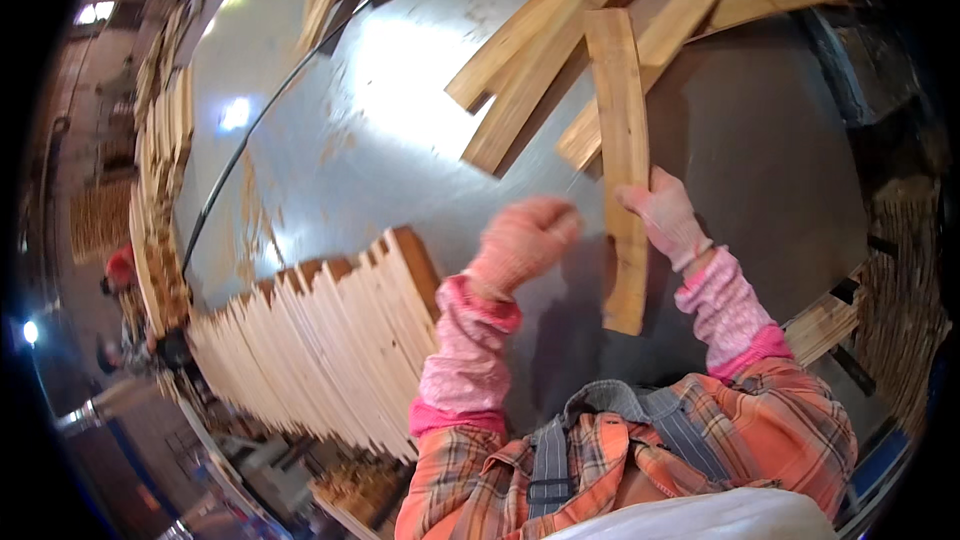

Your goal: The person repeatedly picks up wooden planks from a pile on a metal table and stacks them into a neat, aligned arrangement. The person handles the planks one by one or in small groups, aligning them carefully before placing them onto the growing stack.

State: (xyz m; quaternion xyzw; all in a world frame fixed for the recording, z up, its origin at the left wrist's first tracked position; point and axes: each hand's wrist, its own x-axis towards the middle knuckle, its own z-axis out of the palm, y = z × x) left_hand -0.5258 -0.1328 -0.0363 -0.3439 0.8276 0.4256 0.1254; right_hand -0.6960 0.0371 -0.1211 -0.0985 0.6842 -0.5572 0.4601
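Wood fills our right hand point(668, 217): one long, slightly bowed stave point(622, 165), pinched along its right edge by gloved fingers and thumb, standing tilted over the middle of the steel table point(340, 110). Its lower end hangs near our chest and its upper end reaches toward the far edge. Our right forearm comes in from the lower right, sleeve bunched at the wrist, hand bent inward to clamp the plank.

Our left hand point(522, 240) floats just beside the stave without touching it, fingers curled into a loose fist that holds nothing we can see; it is blurred. That forearm rises almost straight up from the near edge.

Beyond the held stave, toward the far right corner, we count about five loose staves point(560, 45) lying crossed in a fan. At the near left edge stands a packed row of staves point(320, 340), upright and side by side, too many and too tight to count surely.
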